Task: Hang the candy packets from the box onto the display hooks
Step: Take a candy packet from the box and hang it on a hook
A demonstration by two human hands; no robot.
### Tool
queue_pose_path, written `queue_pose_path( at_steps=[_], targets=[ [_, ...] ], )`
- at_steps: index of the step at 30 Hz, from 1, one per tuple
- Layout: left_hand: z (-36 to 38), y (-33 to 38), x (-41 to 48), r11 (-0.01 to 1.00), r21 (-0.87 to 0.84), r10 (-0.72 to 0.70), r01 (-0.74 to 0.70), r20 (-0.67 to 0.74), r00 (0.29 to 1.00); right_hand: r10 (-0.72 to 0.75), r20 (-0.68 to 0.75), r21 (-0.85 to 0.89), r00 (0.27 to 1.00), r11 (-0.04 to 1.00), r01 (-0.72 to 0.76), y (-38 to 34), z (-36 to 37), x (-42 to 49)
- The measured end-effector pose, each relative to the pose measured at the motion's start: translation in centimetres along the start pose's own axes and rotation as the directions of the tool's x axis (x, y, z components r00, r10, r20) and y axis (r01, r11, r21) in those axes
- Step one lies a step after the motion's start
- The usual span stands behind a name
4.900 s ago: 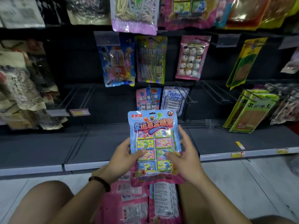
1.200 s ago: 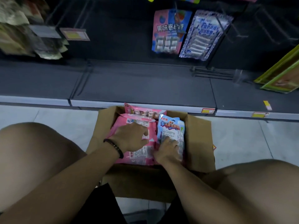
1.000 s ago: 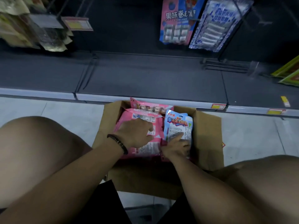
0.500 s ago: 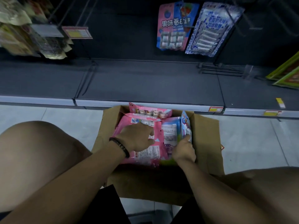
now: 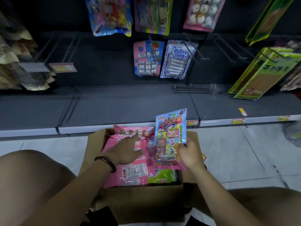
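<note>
A brown cardboard box (image 5: 140,199) stands on the floor between my knees, filled with candy packets. My right hand (image 5: 187,153) grips a blue candy packet (image 5: 171,132) by its right edge and holds it upright above the box, front side towards me. My left hand (image 5: 125,151) rests flat with straight fingers on the pink packets (image 5: 130,175) lying in the box. A green packet (image 5: 162,176) shows underneath. Bare display hooks (image 5: 228,48) stick out of the dark back panel at the upper right and others (image 5: 53,46) at the upper left.
Two packets (image 5: 147,57) (image 5: 177,59) hang on hooks straight ahead, with more packets above them. Green packets (image 5: 263,72) hang at the right, brownish bags (image 5: 19,62) at the left. A dark bottom shelf (image 5: 122,108) runs across, with loose hooks (image 5: 192,88) lying on it.
My right hand has pulled the blue packet up out of the box and turned its front towards me. My left hand stayed on the pink packets. The view tilted upward.
</note>
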State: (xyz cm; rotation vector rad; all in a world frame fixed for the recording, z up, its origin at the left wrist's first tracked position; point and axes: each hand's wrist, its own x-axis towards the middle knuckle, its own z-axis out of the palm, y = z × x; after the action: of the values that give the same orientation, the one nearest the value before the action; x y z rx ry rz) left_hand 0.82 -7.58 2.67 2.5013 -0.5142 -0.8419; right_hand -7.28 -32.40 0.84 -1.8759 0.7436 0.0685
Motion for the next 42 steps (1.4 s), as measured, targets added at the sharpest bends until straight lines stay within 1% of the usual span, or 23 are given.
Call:
queue_pose_path(
  at_steps=[1, 2, 3, 4, 6, 8, 9, 10, 12, 14, 16, 19, 21, 24, 27, 29, 31, 34, 36, 38, 40, 42],
  targets=[
    [-0.3, 0.6, -0.2, 0.996, -0.084, -0.011, 0.01, -0.014, 1.0, -0.026, 0.04, 0.082, 0.999, 0.996, 0.023, -0.9, -0.3, -0.5],
    [-0.4, 1.0, -0.3, 0.979, -0.203, -0.027, 0.023, -0.021, 0.999, -0.044, 0.079, 0.147, 0.996, 0.989, 0.032, -1.6, -0.5, -0.8],
    [-0.4, 1.2, -0.3, 0.941, -0.335, -0.056, 0.04, -0.038, 0.998, -0.061, 0.113, 0.2, 0.992, 0.979, 0.038, -2.3, -0.6, -1.2],
    [-0.6, 1.6, -0.6, 0.882, -0.468, -0.096, 0.061, -0.052, 0.994, -0.079, 0.138, 0.237, 0.987, 0.971, 0.045, -2.8, -0.7, -1.4],
    [-0.9, 1.6, -0.8, 0.716, -0.694, -0.164, 0.077, -0.06, 0.985, -0.129, 0.181, 0.314, 0.975, 0.947, 0.066, -3.9, -0.9, -2.0],
    [-1.3, 2.0, -1.5, 0.566, -0.823, -0.173, 0.046, -0.064, 0.983, -0.156, 0.188, 0.357, 0.97, 0.931, 0.08, -4.7, -0.8, -2.6],
    [-1.7, 2.6, -2.1, 0.519, -0.855, -0.162, 0.003, -0.095, 0.982, -0.164, 0.178, 0.362, 0.97, 0.928, 0.09, -5.0, -0.8, -2.8],
    [-1.9, 2.7, -2.4, 0.503, -0.864, -0.154, -0.028, -0.121, 0.981, -0.183, 0.16, 0.364, 0.97, 0.925, 0.114, -5.2, -0.8, -2.9],
    [-2.1, 2.9, -2.8, 0.519, -0.853, -0.138, -0.055, -0.148, 0.979, -0.236, 0.122, 0.38, 0.964, 0.908, 0.174, -5.9, -1.0, -3.2],
    [-2.1, 2.9, -3.3, 0.532, -0.841, -0.116, -0.099, -0.188, 0.975, -0.271, 0.123, 0.416, 0.955, 0.888, 0.198, -6.4, -1.2, -3.3],
    [-2.2, 2.9, -3.4, 0.494, -0.862, -0.125, -0.113, -0.199, 0.972, -0.298, 0.111, 0.423, 0.948, 0.877, 0.226, -7.0, -1.3, -3.4],
    [-2.9, 4.0, -4.0, 0.438, -0.883, -0.081, -0.168, -0.225, 0.971, -0.401, 0.045, 0.382, 0.915, 0.853, 0.356, -8.4, -1.8, -3.6],
    [-4.4, 5.2, -3.8, 0.436, -0.875, -0.03, -0.213, -0.251, 0.968, -0.458, -0.009, 0.378, 0.889, 0.821, 0.427, -10.1, -2.9, -3.8],
    [-7.7, 7.6, -3.8, 0.508, -0.785, 0.05, -0.355, -0.384, 0.922, -0.537, -0.065, 0.313, 0.841, 0.79, 0.528, -13.4, -5.4, -4.1],
    [-12.2, 10.3, -3.8, 0.566, -0.641, 0.154, -0.519, -0.536, 0.83, -0.607, -0.066, 0.232, 0.792, 0.763, 0.603, -17.2, -8.1, -3.5],
    [-15.2, 12.1, -4.0, 0.607, -0.525, 0.238, -0.597, -0.597, 0.766, -0.647, -0.075, 0.192, 0.759, 0.737, 0.647, -19.9, -9.7, -3.1],
    [-18.2, 14.2, -4.2, 0.64, -0.415, 0.316, -0.646, -0.624, 0.714, -0.701, -0.09, 0.083, 0.708, 0.703, 0.706, -22.7, -11.2, -2.6],
    [-22.7, 17.4, -4.3, 0.668, -0.278, 0.416, -0.691, -0.63, 0.656, -0.759, -0.132, -0.087, 0.637, 0.649, 0.755, -27.3, -13.7, -2.4],
    [-25.6, 19.7, -4.5, 0.69, -0.155, 0.465, -0.707, -0.654, 0.597, -0.797, -0.169, -0.148, 0.58, 0.602, 0.784, -30.5, -15.5, -2.6],
    [-28.5, 22.0, -4.9, 0.721, -0.047, 0.495, -0.692, -0.664, 0.561, -0.823, -0.187, -0.211, 0.537, 0.567, 0.796, -33.9, -17.3, -2.8],
    [-31.4, 24.1, -5.3, 0.745, 0.048, 0.528, -0.665, -0.652, 0.544, -0.837, -0.16, -0.287, 0.523, 0.546, 0.787, -37.3, -19.0, -2.8],
    [-34.2, 26.3, -5.5, 0.747, 0.129, 0.562, -0.652, -0.645, 0.517, -0.848, -0.146, -0.344, 0.51, 0.527, 0.777, -40.4, -20.6, -2.5]
  ],
)
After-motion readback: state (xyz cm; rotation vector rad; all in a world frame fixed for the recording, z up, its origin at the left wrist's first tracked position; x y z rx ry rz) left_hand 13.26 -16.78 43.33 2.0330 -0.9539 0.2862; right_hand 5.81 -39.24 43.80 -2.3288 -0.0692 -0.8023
